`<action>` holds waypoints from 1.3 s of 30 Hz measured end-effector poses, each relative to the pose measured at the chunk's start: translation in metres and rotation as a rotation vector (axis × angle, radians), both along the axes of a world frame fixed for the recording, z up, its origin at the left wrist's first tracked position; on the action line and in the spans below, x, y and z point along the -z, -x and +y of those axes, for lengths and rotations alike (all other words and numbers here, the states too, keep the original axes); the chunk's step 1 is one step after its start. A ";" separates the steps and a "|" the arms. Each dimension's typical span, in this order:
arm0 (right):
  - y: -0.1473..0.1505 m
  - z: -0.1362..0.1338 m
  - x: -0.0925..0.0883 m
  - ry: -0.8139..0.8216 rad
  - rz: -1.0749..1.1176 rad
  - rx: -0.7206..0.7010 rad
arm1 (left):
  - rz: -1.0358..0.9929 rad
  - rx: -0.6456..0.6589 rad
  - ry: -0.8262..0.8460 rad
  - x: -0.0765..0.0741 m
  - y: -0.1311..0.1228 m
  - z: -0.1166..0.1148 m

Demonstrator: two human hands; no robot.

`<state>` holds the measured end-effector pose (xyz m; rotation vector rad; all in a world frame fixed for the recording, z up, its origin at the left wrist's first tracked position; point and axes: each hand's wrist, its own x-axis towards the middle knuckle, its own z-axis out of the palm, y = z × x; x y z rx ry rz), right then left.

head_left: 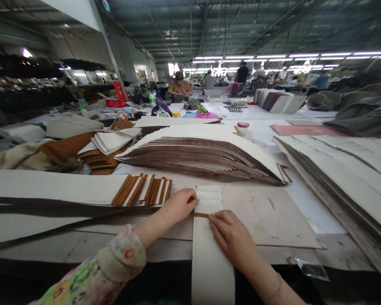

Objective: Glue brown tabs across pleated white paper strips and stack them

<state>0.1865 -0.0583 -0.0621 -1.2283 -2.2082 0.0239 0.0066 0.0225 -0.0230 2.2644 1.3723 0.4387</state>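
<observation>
A long white strip (211, 262) runs from the table over its front edge, with a narrow brown band (201, 215) across it. Its far end, folded or layered white material (208, 195), lies just beyond the band. My left hand (182, 204) is closed in a pinch at the left edge of this far end; what its fingertips hold is too small to tell. My right hand (231, 237) lies over the strip's right edge, fingers together, their tips at the right end of the brown band beside a small yellow spot.
A tall stack of white and brown sheets (190, 154) stands behind the hands. Brown and white short strips (142, 189) lie on long white pieces at left. More stacked sheets (343, 169) are at right. A person (179, 87) sits across the table.
</observation>
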 end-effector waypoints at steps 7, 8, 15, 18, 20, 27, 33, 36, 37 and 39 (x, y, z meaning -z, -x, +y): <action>-0.001 0.000 -0.002 0.034 0.046 -0.002 | -0.156 0.066 0.235 -0.014 -0.006 -0.002; -0.001 0.000 -0.002 0.038 0.045 -0.004 | -0.168 0.075 0.272 -0.016 -0.006 -0.001; -0.001 0.000 -0.005 0.011 0.048 0.001 | -0.230 0.122 0.462 -0.030 -0.033 0.018; -0.002 -0.001 -0.005 0.028 0.057 -0.003 | -0.220 0.248 0.521 -0.034 -0.056 0.024; -0.002 -0.001 -0.005 0.035 0.056 -0.004 | -0.181 0.381 0.532 -0.035 -0.070 0.027; -0.002 -0.001 -0.006 0.074 0.074 -0.005 | 0.094 0.408 0.256 -0.018 -0.068 0.037; -0.002 -0.001 -0.005 0.069 0.096 -0.004 | 0.095 0.384 0.105 -0.007 -0.047 0.025; -0.002 -0.002 -0.004 0.078 0.102 -0.007 | 0.076 0.367 0.037 -0.005 -0.048 0.016; -0.003 -0.002 -0.003 0.078 0.105 -0.009 | 0.076 0.366 0.008 -0.005 -0.049 0.014; -0.003 -0.001 -0.003 0.078 0.110 -0.012 | 0.083 0.374 -0.059 -0.003 -0.049 0.010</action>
